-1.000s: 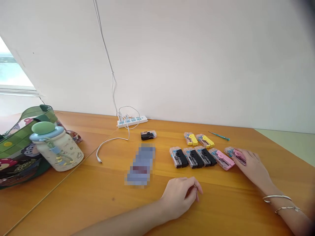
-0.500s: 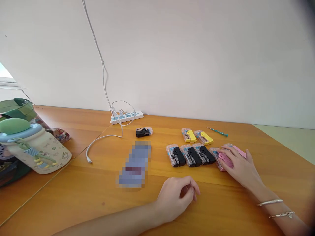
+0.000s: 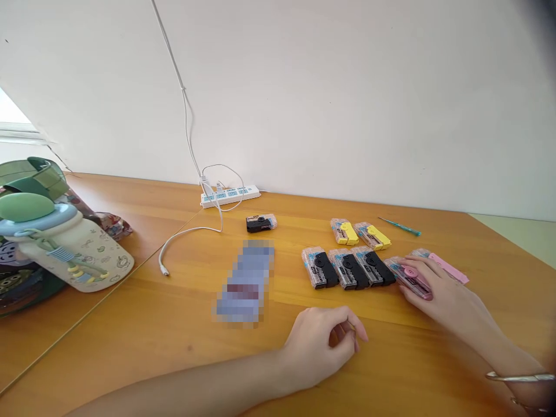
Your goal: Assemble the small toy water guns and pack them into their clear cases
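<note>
My right hand (image 3: 447,295) is closed over a pink plastic device (image 3: 413,277) with a clear wrapped end, its fingers along the sides. Partly under that hand, a second pink device (image 3: 452,269) lies just behind. Three black devices of the same shape lie in a row to the left, the nearest to my right hand being the rightmost black device (image 3: 376,267). Loosely curled, my left hand (image 3: 321,344) rests on the table in front of the row, with nothing visible in it. Two yellow devices, one a yellow device (image 3: 373,236), lie behind the black ones.
A lone black device (image 3: 260,223) lies near the white power strip (image 3: 230,197), whose white cable (image 3: 186,233) runs over the table (image 3: 143,330). A blurred flat object (image 3: 245,281) sits centrally. A teal screwdriver (image 3: 402,226) lies at the back right; a cream bottle (image 3: 95,255) stands left.
The view has shifted, so the table items appear farther right and slightly higher. My right hand stays on the pink device; my left hand keeps its curled pose.
</note>
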`<state>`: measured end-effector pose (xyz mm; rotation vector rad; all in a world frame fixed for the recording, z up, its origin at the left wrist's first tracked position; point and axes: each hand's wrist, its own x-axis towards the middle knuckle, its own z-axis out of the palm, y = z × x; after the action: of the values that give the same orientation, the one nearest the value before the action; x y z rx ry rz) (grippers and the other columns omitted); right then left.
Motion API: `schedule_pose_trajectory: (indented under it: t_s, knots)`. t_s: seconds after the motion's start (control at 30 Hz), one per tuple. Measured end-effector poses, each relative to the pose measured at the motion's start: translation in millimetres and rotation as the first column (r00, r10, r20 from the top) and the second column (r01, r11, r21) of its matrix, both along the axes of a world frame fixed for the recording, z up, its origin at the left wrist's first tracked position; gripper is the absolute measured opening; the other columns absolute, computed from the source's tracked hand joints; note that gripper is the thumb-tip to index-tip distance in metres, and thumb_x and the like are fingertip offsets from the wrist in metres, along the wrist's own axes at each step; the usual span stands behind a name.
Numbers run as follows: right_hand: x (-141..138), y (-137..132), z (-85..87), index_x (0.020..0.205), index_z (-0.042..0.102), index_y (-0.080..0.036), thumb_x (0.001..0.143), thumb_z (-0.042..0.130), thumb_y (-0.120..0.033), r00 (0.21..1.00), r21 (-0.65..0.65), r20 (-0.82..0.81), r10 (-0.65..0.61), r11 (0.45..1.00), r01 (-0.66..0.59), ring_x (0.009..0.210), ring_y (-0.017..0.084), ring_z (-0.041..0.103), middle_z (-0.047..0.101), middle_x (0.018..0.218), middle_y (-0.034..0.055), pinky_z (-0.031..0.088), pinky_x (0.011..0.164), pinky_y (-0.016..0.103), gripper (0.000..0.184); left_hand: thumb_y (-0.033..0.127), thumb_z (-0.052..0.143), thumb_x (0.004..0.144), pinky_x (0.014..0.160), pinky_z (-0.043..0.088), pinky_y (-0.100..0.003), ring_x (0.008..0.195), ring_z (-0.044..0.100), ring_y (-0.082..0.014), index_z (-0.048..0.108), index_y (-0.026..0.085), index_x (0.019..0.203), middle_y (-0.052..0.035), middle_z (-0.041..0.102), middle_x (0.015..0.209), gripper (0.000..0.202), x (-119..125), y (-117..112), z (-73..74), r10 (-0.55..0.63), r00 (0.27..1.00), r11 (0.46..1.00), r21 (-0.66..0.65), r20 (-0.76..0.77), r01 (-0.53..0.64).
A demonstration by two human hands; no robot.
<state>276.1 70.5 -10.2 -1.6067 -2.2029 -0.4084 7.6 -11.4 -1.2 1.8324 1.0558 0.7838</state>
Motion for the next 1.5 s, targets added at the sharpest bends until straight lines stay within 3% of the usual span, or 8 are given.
schedule_pose_trajectory:
  t_s: [0.13, 0.23, 0.43, 0.6, 0.93, 1.1, 1.33, 1.5]
  knots:
    - [-13, -10, 14.7, 0.104, 0.055, -0.026, 0.080, 0.047, -0.042, 0.997, 0.122, -0.062, -0.045, 0.991, 0.052, 0.085, 0.022, 0.064, 0.062, 0.112, 0.0027, 0.046, 0.043, 0.025, 0.030, 0.012, 0.041, 0.080, 0.063, 0.043, -0.019, 0.063, 0.061, -0.0101, 0.060, 0.021, 0.089, 0.0035, 0.068, 0.071, 0.023, -1, 0, -1.7, 0.003, 1.000, 1.000, 0.016, -0.013, -0.003]
    - [-30, -23, 24.5, 0.109, 0.055, -0.026, 0.082, 0.048, -0.040, 0.987, 0.204, -0.160, 0.022, 0.979, 0.011, 0.096, 0.025, 0.062, 0.059, 0.116, 0.0050, 0.050, 0.052, 0.029, 0.031, 0.014, 0.041, 0.083, 0.063, 0.043, -0.020, 0.065, 0.060, -0.0109, 0.056, 0.022, 0.096, 0.0033, 0.068, 0.075, 0.022, -2, 1, -2.0, 0.029, 1.000, 1.000, -0.004, 0.005, -0.029]
    - [-71, -56, 18.0, 0.124, 0.044, -0.025, 0.085, 0.052, -0.025, 0.876, 0.207, -0.282, 0.393, 0.916, -0.344, 0.111, 0.026, 0.054, 0.051, 0.123, 0.0109, 0.051, 0.084, 0.039, 0.040, 0.026, 0.038, 0.091, 0.069, 0.046, -0.025, 0.080, 0.060, -0.0152, 0.046, 0.023, 0.114, -0.0016, 0.066, 0.092, 0.025, -4, 3, -1.3, 0.106, 0.984, 0.989, -0.121, 0.140, -0.090]
    - [-90, -70, 0.0, 0.131, 0.038, -0.022, 0.086, 0.052, -0.023, 0.807, 0.114, -0.268, 0.527, 0.849, -0.517, 0.111, 0.026, 0.053, 0.050, 0.123, 0.0124, 0.052, 0.087, 0.039, 0.047, 0.036, 0.040, 0.092, 0.073, 0.046, -0.028, 0.082, 0.059, -0.0173, 0.044, 0.023, 0.117, -0.0026, 0.063, 0.094, 0.028, -4, 4, -5.0, 0.128, 0.968, 0.987, -0.121, 0.217, -0.104]
    - [-92, -73, 0.5, 0.138, 0.024, -0.018, 0.086, 0.048, -0.019, 0.727, 0.123, -0.381, 0.572, 0.810, -0.573, 0.120, 0.025, 0.047, 0.048, 0.129, 0.0148, 0.048, 0.093, 0.041, 0.057, 0.032, 0.033, 0.092, 0.068, 0.044, -0.025, 0.077, 0.052, -0.0151, 0.039, 0.021, 0.119, -0.0027, 0.058, 0.093, 0.030, -4, 4, -1.4, 0.273, 0.906, 0.948, -0.249, 0.324, -0.196]
    - [-87, -71, 1.6, 0.137, 0.027, -0.017, 0.086, 0.046, -0.027, 0.813, 0.037, -0.333, 0.478, 0.868, -0.495, 0.109, 0.026, 0.058, 0.057, 0.123, 0.0142, 0.054, 0.083, 0.039, 0.055, 0.032, 0.030, 0.091, 0.064, 0.045, -0.025, 0.068, 0.052, -0.0152, 0.042, 0.020, 0.116, -0.0006, 0.057, 0.082, 0.030, -4, 5, -2.5, 0.294, 0.901, 0.933, -0.300, 0.321, -0.198]
    - [-71, -56, 8.6, 0.117, 0.047, -0.023, 0.088, 0.042, -0.021, 0.827, 0.039, -0.320, 0.461, 0.879, -0.475, 0.089, 0.020, 0.066, 0.068, 0.101, 0.0061, 0.055, 0.071, 0.032, 0.030, 0.029, 0.035, 0.089, 0.088, 0.042, -0.030, 0.097, 0.056, -0.0198, 0.051, 0.020, 0.109, -0.0032, 0.063, 0.103, 0.027, -6, 4, -1.7, 0.179, 0.940, 0.974, -0.188, 0.292, -0.127]
    - [-70, -53, 12.9, 0.117, 0.049, -0.022, 0.088, 0.044, -0.023, 0.768, 0.020, -0.328, 0.551, 0.817, -0.577, 0.098, 0.021, 0.061, 0.065, 0.107, 0.0082, 0.053, 0.079, 0.035, 0.029, 0.030, 0.034, 0.091, 0.087, 0.042, -0.031, 0.097, 0.056, -0.0201, 0.051, 0.019, 0.109, -0.0045, 0.063, 0.105, 0.027, -7, 5, -4.3, 0.173, 0.927, 0.978, -0.172, 0.333, -0.121]
